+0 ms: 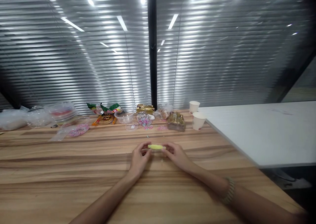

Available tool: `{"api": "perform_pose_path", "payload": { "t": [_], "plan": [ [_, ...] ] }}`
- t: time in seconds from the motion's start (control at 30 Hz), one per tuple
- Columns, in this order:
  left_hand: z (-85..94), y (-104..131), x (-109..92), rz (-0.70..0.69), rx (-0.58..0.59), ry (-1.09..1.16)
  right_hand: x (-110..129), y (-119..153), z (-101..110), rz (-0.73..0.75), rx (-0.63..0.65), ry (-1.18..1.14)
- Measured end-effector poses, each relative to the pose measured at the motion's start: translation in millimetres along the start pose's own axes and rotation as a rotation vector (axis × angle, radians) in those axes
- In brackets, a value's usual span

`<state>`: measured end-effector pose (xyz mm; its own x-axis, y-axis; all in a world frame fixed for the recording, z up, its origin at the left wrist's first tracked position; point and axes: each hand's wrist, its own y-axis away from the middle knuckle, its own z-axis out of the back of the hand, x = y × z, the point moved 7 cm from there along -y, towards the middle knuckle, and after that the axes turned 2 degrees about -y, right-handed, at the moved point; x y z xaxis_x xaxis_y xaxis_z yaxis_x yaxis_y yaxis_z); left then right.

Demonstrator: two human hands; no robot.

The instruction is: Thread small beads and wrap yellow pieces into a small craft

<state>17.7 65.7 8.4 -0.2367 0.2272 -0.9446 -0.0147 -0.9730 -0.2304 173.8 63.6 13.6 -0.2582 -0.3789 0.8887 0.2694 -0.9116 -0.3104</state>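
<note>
Between my two hands is a small yellow spindle-shaped piece point(156, 147) with narrow pale ends, much like a twist-wrapped candy. My left hand point(140, 158) pinches its left end between thumb and fingers. The right end is pinched the same way by my right hand point(176, 155), on the arm with a beaded bracelet point(229, 191). The piece lies level, just above the wooden table point(158, 197). Its very tips are partly hidden by my fingertips.
Toward the back stand two paper cups point(198, 121), a brown-gold packet point(176, 122), a clear plastic bowl point(124, 117), pink-and-white small pieces in clear bags point(144, 119), green snack wrappers point(111, 108) and stacked plastic lids point(63, 112). A white table point(266, 131) adjoins at right.
</note>
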Motion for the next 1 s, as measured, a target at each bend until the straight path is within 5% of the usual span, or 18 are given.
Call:
{"api": "perform_pose_path", "payload": {
  "t": [1.0],
  "plan": [
    [-2.3, -1, -9, 0.006, 0.032, 0.032, 5, 1, 2, 0.050, -0.028, 0.028]
  ]
}}
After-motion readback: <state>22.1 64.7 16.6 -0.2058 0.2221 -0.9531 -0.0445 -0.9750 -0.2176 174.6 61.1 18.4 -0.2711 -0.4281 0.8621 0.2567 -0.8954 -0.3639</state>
